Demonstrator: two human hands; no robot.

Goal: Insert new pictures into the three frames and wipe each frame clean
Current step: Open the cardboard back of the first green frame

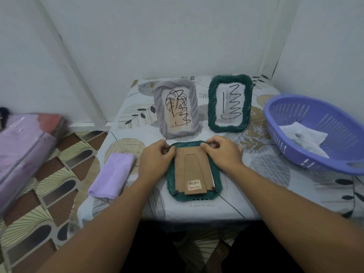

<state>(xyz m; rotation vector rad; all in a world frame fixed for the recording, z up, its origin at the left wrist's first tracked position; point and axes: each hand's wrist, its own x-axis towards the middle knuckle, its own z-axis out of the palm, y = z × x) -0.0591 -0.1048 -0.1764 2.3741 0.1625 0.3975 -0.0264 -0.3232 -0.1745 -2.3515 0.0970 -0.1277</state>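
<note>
Head view: we work on the back of the third frame.
From left, folded cloth (112, 175) unused; left hand (155, 162) and right hand (222, 154) pinch the far tabs of the face-down green frame (194, 172). Grey frame (176, 109) and standing green frame (229, 103) already hold pictures; the basket (319, 133) sits near the right edge.

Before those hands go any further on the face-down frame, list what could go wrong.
1. Both hands, left hand and right hand, work the far corners of the face-down green frame; forcing the cardboard backing might bend it.
2. The grey frame stands just behind the knuckles; a slip could topple it.
</note>
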